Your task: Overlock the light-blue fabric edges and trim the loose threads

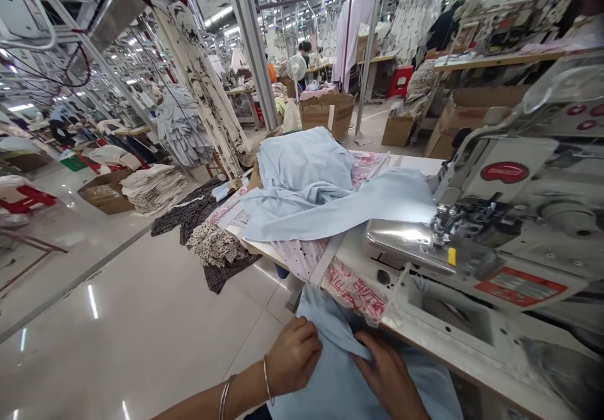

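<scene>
Light blue fabric [325, 369] hangs over my lap, below the front edge of the sewing table. My left hand [295, 352], with bangles at the wrist, is closed in a pinch at the left edge of this fabric. My right hand [384, 369] grips a fold of the same cloth between thumb and fingers, a little to the right. On the table, a pile of light blue fabric [304, 158] sits at the back, and one long blue piece [349, 209] stretches from it to the needle area of the sewing machine [500, 174].
The machine's metal plate [401, 237] and the table's front edge [453, 360] lie beyond my hands. Spotted cloth [217, 244] is heaped on the floor at the left. Cardboard boxes [325, 114] and a metal post [255, 48] stand behind the table.
</scene>
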The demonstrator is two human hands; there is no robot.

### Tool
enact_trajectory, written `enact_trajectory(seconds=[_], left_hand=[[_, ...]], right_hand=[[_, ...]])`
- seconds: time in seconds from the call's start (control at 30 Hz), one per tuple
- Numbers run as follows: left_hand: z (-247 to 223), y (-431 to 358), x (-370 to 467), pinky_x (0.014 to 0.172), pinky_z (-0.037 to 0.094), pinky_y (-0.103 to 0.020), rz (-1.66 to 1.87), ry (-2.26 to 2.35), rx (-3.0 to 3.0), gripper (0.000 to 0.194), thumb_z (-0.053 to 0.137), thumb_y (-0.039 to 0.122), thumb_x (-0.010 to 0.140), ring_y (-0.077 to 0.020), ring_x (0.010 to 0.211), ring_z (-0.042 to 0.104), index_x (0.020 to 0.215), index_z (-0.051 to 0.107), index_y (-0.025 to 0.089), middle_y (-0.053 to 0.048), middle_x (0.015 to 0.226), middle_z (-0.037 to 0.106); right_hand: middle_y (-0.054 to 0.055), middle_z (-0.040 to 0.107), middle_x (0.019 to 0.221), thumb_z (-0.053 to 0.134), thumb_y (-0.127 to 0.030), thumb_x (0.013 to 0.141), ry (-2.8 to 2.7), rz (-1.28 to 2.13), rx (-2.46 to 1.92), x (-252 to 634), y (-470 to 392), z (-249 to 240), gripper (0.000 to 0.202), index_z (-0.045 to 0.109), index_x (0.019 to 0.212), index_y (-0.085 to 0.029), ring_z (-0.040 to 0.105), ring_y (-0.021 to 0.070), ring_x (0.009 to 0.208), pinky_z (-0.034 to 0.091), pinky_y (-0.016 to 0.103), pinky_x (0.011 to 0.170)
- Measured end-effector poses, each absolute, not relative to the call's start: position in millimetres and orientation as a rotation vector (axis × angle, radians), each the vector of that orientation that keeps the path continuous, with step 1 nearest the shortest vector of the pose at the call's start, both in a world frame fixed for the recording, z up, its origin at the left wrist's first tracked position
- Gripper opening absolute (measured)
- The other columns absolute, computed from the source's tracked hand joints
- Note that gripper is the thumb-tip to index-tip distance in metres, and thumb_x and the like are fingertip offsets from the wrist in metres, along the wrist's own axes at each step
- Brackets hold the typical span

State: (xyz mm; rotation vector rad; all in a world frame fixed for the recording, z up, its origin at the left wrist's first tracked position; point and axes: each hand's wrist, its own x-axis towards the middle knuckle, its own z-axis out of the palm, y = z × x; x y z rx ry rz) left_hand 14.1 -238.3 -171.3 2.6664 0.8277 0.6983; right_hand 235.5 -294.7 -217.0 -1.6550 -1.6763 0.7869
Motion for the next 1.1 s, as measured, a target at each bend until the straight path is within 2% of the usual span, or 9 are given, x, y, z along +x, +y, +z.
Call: enact_trajectory(seconds=[0.17,0.3,0.37,0.6,0.8,0.9,0.97,1.03,1.1], left_hand=[[-172.1,-210.7,36.3,0.069,0.052,-0.030,0.807,1.070,2.407,0.013,0.047,0.017,0.091,-0.0184,0.080,0.058,0.100,0.056,0.015,-0.007,0.087,0.061],[-184.5,-192.7,44.7,0.070,0.054,-0.030,0.783,1.017,2.498,0.013,0.048,0.015,0.089,-0.0183,0.079,0.061,0.094,0.060,0.016,-0.006,0.087,0.063],[-189.1,-189.4,43.8,0.067,0.054,-0.028,0.780,0.971,2.554,0.014,0.047,0.016,0.089,-0.0175,0.075,0.061,0.086,0.060,0.017,-0.005,0.081,0.063],[-194.6,-205.3,24.7,0.061,0.051,-0.028,0.945,0.927,2.636,0.021,0.040,0.018,0.095,-0.0167,0.069,0.059,0.085,0.058,0.016,-0.006,0.075,0.061],[-174.9,-216.9,14.5,0.064,0.052,-0.029,1.031,0.860,2.646,0.013,0.043,0.009,0.092,-0.0174,0.074,0.058,0.089,0.054,0.015,-0.007,0.077,0.060],[-153.0,-225.5,3.6,0.087,0.053,-0.038,0.925,0.750,2.679,0.009,0.047,0.007,0.090,-0.0237,0.107,0.058,0.093,0.051,0.014,-0.014,0.102,0.063],[-142.6,-233.2,-3.6,0.105,0.044,-0.044,0.765,0.612,2.726,0.010,0.047,0.007,0.089,-0.0258,0.123,0.050,0.094,0.049,0.015,-0.014,0.108,0.064],[-138.4,-240.4,-6.7,0.113,0.035,-0.046,0.639,0.482,2.780,0.013,0.042,0.005,0.088,-0.0226,0.115,0.056,0.092,0.046,0.017,-0.008,0.090,0.065],[-138.0,-245.5,-3.4,0.111,0.037,-0.044,0.611,0.430,2.832,0.016,0.037,0.004,0.088,-0.0179,0.086,0.062,0.089,0.044,0.018,-0.002,0.071,0.059]], right_hand=[[0.007,0.073,0.092,0.055,-0.051,0.085,-1.515,1.027,-1.617,229.3,-278.6,-196.6,0.037,0.068,0.093,-0.018,0.069,0.0251,0.086,0.054,0.034,0.079],[0.013,0.072,0.105,0.042,-0.056,0.090,-1.360,1.068,-1.613,211.1,-257.0,-192.6,0.053,0.068,0.104,-0.013,0.066,0.0272,0.101,0.052,0.037,0.086],[0.013,0.072,0.103,0.043,-0.057,0.089,-1.308,1.059,-1.601,202.9,-253.2,-194.1,0.053,0.068,0.102,-0.012,0.066,0.0259,0.098,0.050,0.039,0.087],[0.000,0.058,0.059,0.041,-0.065,0.091,-1.231,1.127,-1.602,190.1,-263.0,-204.5,0.056,0.059,0.067,-0.017,0.059,0.0160,0.060,0.048,0.030,0.059],[0.005,0.067,0.069,0.043,-0.064,0.087,-1.276,1.079,-1.706,194.6,-257.7,-206.0,0.053,0.065,0.081,-0.016,0.065,0.0197,0.066,0.052,0.035,0.065],[0.019,0.070,0.081,0.036,-0.063,0.088,-1.226,0.874,-1.908,208.0,-261.1,-210.9,0.059,0.069,0.091,-0.013,0.067,0.0375,0.085,0.050,0.052,0.075],[0.031,0.066,0.097,0.035,-0.066,0.086,-1.202,0.740,-1.970,214.6,-267.8,-211.6,0.070,0.068,0.099,-0.006,0.060,0.0491,0.103,0.043,0.063,0.087],[0.033,0.063,0.107,0.037,-0.066,0.084,-1.235,0.668,-1.927,215.1,-278.5,-206.5,0.073,0.066,0.105,-0.002,0.057,0.0482,0.110,0.040,0.063,0.094],[0.023,0.065,0.111,0.047,-0.062,0.083,-1.367,0.694,-1.778,211.3,-292.6,-197.1,0.060,0.067,0.106,-0.010,0.060,0.0375,0.110,0.046,0.050,0.095]])
